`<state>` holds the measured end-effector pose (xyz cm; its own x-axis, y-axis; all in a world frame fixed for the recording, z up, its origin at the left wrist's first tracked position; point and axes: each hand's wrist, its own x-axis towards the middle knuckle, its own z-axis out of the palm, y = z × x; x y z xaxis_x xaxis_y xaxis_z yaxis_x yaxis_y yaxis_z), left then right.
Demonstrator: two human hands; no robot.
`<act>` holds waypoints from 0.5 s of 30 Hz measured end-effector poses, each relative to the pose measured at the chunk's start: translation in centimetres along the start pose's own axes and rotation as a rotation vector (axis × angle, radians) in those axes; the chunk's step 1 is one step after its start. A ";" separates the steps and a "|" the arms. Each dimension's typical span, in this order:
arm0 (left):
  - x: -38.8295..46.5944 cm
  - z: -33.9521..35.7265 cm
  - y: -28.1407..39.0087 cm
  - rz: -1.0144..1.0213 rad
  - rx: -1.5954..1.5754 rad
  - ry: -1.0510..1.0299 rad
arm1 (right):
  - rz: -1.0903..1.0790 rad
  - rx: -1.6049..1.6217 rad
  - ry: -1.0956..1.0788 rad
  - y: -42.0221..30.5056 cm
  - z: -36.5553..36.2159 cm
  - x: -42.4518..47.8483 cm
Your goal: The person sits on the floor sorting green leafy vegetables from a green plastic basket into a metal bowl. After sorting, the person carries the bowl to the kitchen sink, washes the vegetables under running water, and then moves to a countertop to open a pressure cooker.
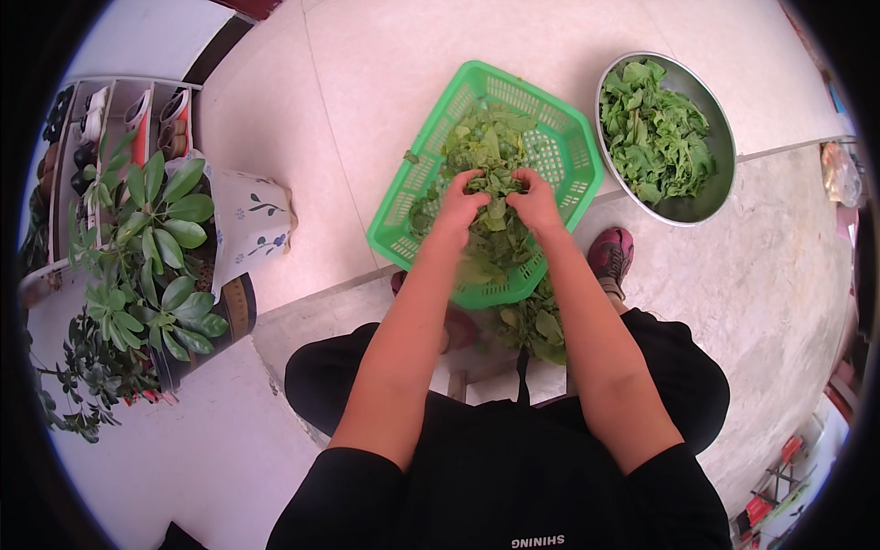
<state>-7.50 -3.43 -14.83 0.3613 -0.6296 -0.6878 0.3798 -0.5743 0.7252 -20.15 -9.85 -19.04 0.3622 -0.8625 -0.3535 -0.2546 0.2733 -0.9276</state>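
A green plastic basket (584, 172) with slotted sides lies before me, holding a heap of leafy greens (488, 137). Above the middle of it, my left hand (464, 199) and my right hand (533, 199) grip a bunch of the greens between them, one at each side. Fingertips of both hands are partly hidden among the leaves. More leafy greens (543, 323) show below the basket's near edge, between my legs. Right of the basket stands a round metal basin (718, 130) with a pile of green leaves (653, 130) in it.
On the left, a potted plant (165, 240) in a flower-patterned white wrapping (251, 213) stands beside a shoe rack (144, 89). My shoe (610, 254) is right of the basket. A low step edge (777, 150) crosses the floor. A plastic bag (840, 175) lies far right.
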 end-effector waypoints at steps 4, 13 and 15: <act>-3.0 -1.8 2.0 0.010 -0.095 -0.071 | 0.221 0.420 -0.117 -3.3 -2.8 -1.0; -7.8 -4.4 6.1 0.188 0.183 -0.113 | 0.106 0.605 -0.293 -10.6 -3.9 -5.3; -8.9 -4.7 7.1 0.231 0.268 -0.131 | 0.105 0.622 -0.284 -12.0 -4.0 -6.4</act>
<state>-3.99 0.57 -3.78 0.2929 -0.8104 -0.5074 0.0585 -0.5145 0.8555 -22.97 -9.32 -5.12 0.6062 -0.6961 -0.3846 0.2299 0.6163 -0.7532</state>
